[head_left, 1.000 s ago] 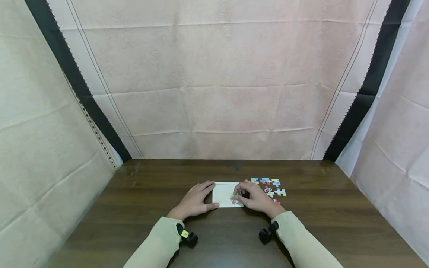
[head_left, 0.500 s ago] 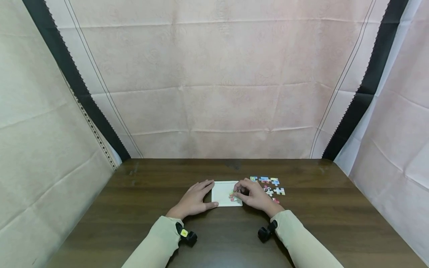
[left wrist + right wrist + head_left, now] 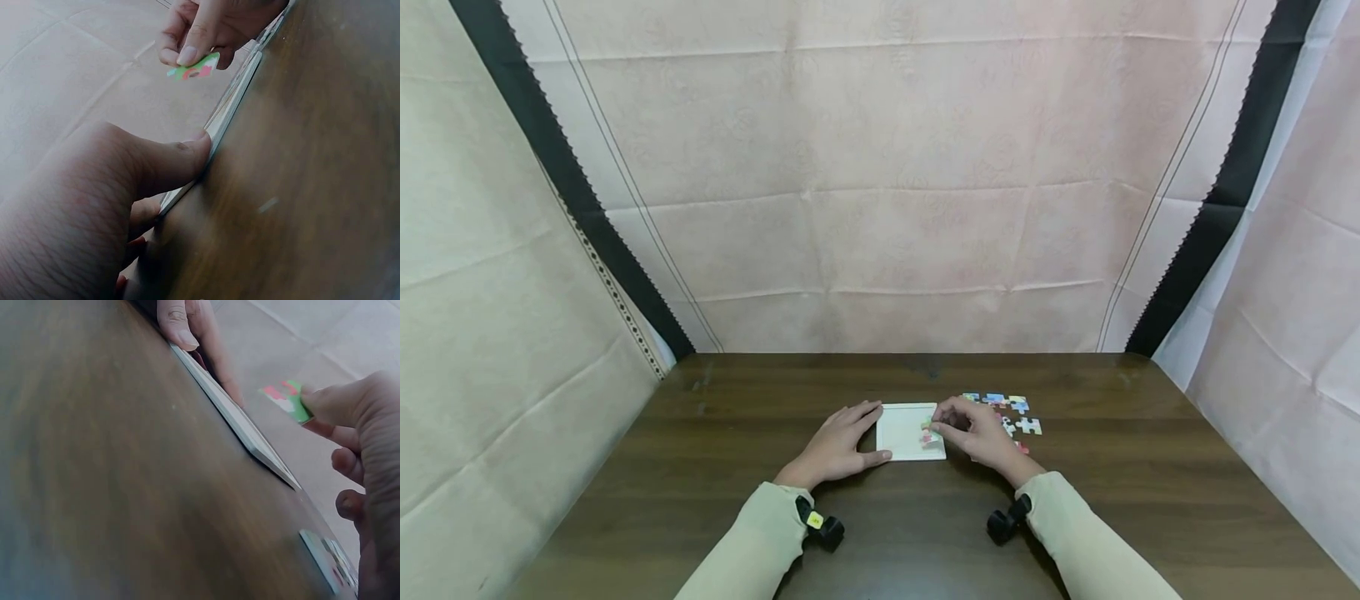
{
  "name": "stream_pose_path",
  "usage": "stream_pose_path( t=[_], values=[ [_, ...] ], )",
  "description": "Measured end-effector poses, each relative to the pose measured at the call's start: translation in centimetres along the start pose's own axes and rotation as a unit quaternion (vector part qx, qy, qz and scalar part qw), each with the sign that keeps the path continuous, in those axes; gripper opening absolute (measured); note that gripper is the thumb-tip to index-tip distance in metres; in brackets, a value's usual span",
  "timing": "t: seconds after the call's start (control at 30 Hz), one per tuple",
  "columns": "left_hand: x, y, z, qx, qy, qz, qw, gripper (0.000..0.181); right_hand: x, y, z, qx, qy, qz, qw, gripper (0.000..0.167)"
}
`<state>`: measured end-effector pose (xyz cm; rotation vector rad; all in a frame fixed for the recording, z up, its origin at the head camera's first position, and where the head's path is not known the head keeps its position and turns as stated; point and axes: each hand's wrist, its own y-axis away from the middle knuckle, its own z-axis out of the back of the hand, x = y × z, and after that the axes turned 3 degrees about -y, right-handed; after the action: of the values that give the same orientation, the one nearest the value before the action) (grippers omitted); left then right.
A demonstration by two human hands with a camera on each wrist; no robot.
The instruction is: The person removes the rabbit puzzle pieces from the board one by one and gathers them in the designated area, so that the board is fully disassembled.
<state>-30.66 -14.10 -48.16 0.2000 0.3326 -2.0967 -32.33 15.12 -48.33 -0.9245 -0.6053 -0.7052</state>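
A white puzzle tray (image 3: 904, 433) lies flat on the table. My left hand (image 3: 837, 447) holds it by its left end, thumb along the near edge and fingertips by the far left corner. Above the tray's right part, my right hand (image 3: 977, 433) pinches a jigsaw piece (image 3: 289, 401) between thumb and forefinger. That piece is green with pink and white and hangs tilted, apart from the tray in both wrist views. To the right of the tray are several loose jigsaw pieces (image 3: 1028, 426), some partly hidden behind my right hand.
The brown wooden table (image 3: 737, 533) ends at a pale cloth curtain (image 3: 880, 208) behind. More cloth hangs at the left and right sides. A black wrist camera (image 3: 826, 532) is strapped to each forearm.
My right hand has lifted slightly and shifted a little right, with the jigsaw piece still pinched. The left hand stays on the tray.
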Motion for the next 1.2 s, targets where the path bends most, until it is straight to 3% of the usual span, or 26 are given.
stream_pose_path(
  t=[0.2, 0.47, 0.7, 0.87, 1.0, 1.2],
  values=[
    [0.0, 0.0, -0.1, -0.003, 0.006, -0.002, 1.0000, 0.087, 0.2, 0.9, 1.3, -0.030, 0.011, -0.011, 0.9994, 0.007],
    [-0.2, -0.1, -0.1, -0.005, 0.005, -0.007, 1.0000, 0.087, 2.4, 3.0, 4.6, -0.065, 0.017, -0.012, 0.9977, 0.009],
    [-0.2, 0.0, -0.1, -0.001, 0.003, -0.004, 1.0000, 0.087, -1.9, 6.2, 9.4, -0.101, 0.068, -0.033, 0.9920, 0.011],
    [0.0, -0.1, -0.2, -0.006, 0.006, -0.007, 0.9999, 0.087, -2.9, 8.5, 12.7, -0.094, 0.078, -0.080, 0.9893, 0.009],
    [0.1, 0.0, -0.1, -0.005, 0.005, -0.003, 1.0000, 0.087, -3.3, 9.4, 14.0, -0.068, 0.085, -0.106, 0.9884, 0.006],
    [0.2, 0.0, 0.0, -0.002, 0.006, -0.004, 1.0000, 0.088, -3.7, 9.7, 14.3, -0.023, 0.169, -0.077, 0.9823, 0.012]
  ],
)
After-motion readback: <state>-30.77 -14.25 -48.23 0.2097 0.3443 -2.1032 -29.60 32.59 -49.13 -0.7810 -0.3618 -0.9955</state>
